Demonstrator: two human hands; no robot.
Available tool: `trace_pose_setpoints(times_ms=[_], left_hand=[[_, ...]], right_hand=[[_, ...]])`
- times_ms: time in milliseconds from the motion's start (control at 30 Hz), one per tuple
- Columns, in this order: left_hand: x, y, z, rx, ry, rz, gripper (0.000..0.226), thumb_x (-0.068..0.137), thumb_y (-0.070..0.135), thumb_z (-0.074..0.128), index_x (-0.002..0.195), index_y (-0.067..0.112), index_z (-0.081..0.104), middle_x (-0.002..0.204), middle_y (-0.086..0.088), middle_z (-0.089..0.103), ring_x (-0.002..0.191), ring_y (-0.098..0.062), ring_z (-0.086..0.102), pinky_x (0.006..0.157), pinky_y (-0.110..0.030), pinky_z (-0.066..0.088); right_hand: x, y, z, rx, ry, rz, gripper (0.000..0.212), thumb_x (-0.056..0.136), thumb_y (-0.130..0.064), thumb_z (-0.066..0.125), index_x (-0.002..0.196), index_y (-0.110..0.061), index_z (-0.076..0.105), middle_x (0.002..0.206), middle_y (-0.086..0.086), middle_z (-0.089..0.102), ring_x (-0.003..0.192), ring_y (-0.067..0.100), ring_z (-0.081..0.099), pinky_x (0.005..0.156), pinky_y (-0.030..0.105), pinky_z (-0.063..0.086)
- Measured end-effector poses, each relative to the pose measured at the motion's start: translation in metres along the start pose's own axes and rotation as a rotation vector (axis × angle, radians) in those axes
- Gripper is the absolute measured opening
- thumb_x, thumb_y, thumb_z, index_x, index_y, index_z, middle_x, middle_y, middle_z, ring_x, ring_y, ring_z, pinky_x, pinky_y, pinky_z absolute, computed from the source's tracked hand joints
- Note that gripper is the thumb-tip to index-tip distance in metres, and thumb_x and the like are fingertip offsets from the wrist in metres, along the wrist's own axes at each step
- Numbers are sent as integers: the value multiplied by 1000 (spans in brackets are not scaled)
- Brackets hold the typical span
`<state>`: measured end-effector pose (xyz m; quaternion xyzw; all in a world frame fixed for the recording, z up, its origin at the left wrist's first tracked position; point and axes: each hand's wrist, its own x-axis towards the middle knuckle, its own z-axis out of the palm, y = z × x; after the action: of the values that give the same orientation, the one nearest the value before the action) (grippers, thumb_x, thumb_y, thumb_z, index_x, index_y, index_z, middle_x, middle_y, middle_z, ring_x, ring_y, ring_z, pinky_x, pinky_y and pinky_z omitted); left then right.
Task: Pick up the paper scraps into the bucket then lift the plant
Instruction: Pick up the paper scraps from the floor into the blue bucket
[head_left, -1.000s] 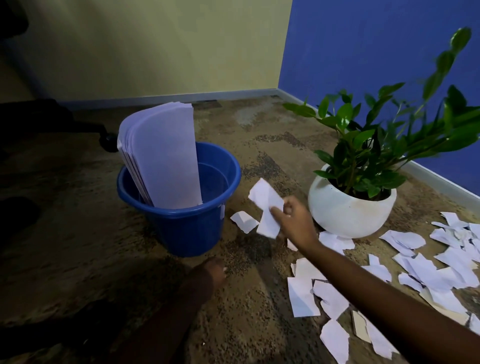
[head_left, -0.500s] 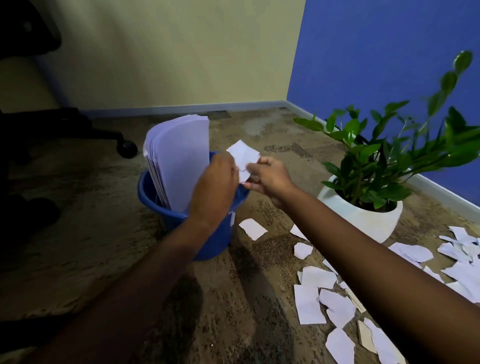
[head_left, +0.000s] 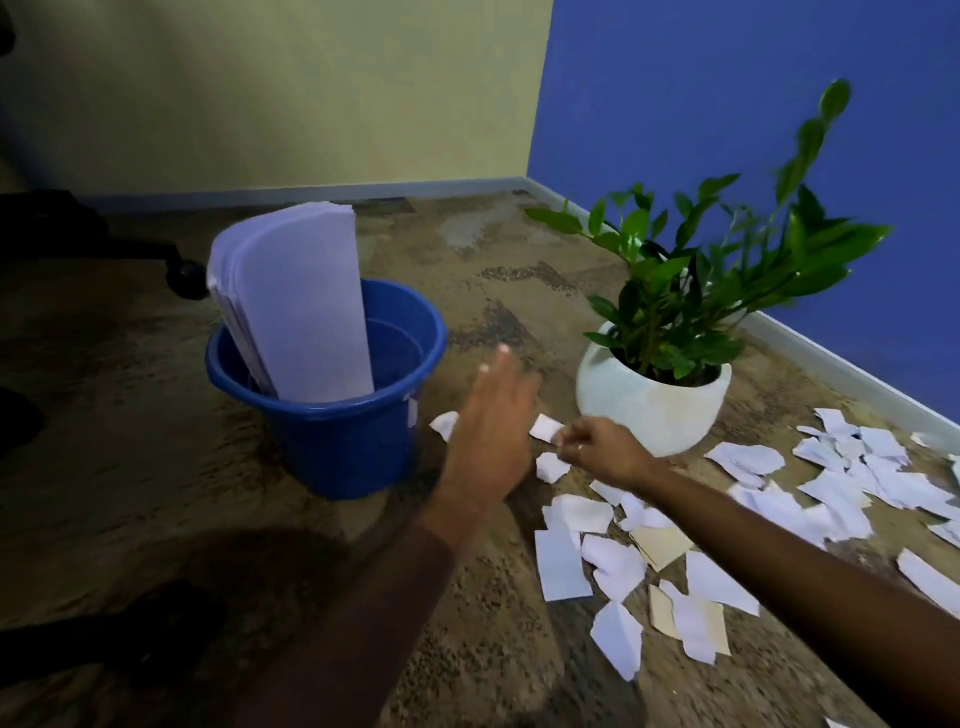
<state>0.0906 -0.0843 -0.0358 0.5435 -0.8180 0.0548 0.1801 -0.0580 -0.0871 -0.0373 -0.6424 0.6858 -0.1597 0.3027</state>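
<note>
The blue bucket (head_left: 337, 452) stands on the floor left of centre, with a curved stack of white sheets (head_left: 301, 312) standing in it. Just right of the bucket my left hand (head_left: 488, 431) hovers flat, fingers apart and empty. My right hand (head_left: 597, 452) is low over the floor in front of the white pot (head_left: 649, 410). Its fingertips pinch the edge of a small white paper scrap (head_left: 545, 428). The green plant (head_left: 701, 291) stands upright in the pot. Several torn paper scraps (head_left: 566, 561) lie scattered on the floor to the right.
A black chair base with a castor (head_left: 187, 273) sits behind the bucket at the left. The yellow wall and the blue wall (head_left: 727, 104) meet in the corner behind. More scraps (head_left: 857, 467) lie along the blue wall's skirting.
Both hands were over the bucket with a scrap half a second ago. That scrap is gone from view. My right hand has dropped to the floor scraps and my left hand has drawn back, open.
</note>
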Motion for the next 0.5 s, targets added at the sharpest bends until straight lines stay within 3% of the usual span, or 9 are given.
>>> trace_pose_setpoints(times_ms=[67, 133, 267, 333, 400, 500], left_hand=[[-12, 27, 22, -55, -189, 81, 56, 94, 10, 44, 147, 12, 25, 158, -14, 18, 148, -27, 14, 120, -37, 16], [-28, 44, 42, -103, -367, 51, 54, 97, 13, 42, 148, 13, 23, 156, -12, 23, 145, -26, 22, 118, -33, 23], [-58, 58, 72, -174, -653, -101, 70, 97, 33, 47, 152, 15, 9, 161, -9, 12, 148, -25, 16, 121, -35, 16], [-64, 58, 83, -208, -705, -168, 78, 93, 39, 51, 152, 17, 6, 161, -5, 11, 148, -24, 16, 121, -35, 16], [-65, 57, 92, -210, -723, -188, 80, 92, 40, 53, 152, 17, 6, 161, -5, 13, 148, -24, 18, 120, -35, 18], [-61, 55, 103, -153, -692, -168, 80, 90, 41, 55, 152, 18, 9, 159, -7, 18, 146, -25, 21, 119, -35, 20]], right_hand=[[-13, 35, 7, -196, -82, 15, 26, 89, -13, 59, 113, -4, 64, 119, 13, 65, 109, 25, 60, 83, 26, 44], [-28, 67, 19, -309, -170, 49, 39, 89, -23, 61, 125, -9, 56, 130, 11, 57, 117, 22, 55, 92, 25, 43], [-55, 117, 49, -290, -277, 184, 80, 81, -42, 68, 146, -26, 24, 157, -1, 23, 143, 21, 26, 115, 32, 27], [-60, 132, 59, -371, -290, 208, 96, 76, -53, 67, 149, -31, 10, 161, -2, 6, 148, 25, 12, 119, 42, 19], [-59, 139, 65, -451, -263, 196, 99, 75, -58, 65, 149, -35, 4, 161, 0, -1, 148, 29, 6, 118, 50, 15], [-50, 136, 71, -454, -168, 191, 90, 77, -56, 63, 148, -38, 11, 160, 2, 10, 146, 31, 15, 116, 51, 21]])
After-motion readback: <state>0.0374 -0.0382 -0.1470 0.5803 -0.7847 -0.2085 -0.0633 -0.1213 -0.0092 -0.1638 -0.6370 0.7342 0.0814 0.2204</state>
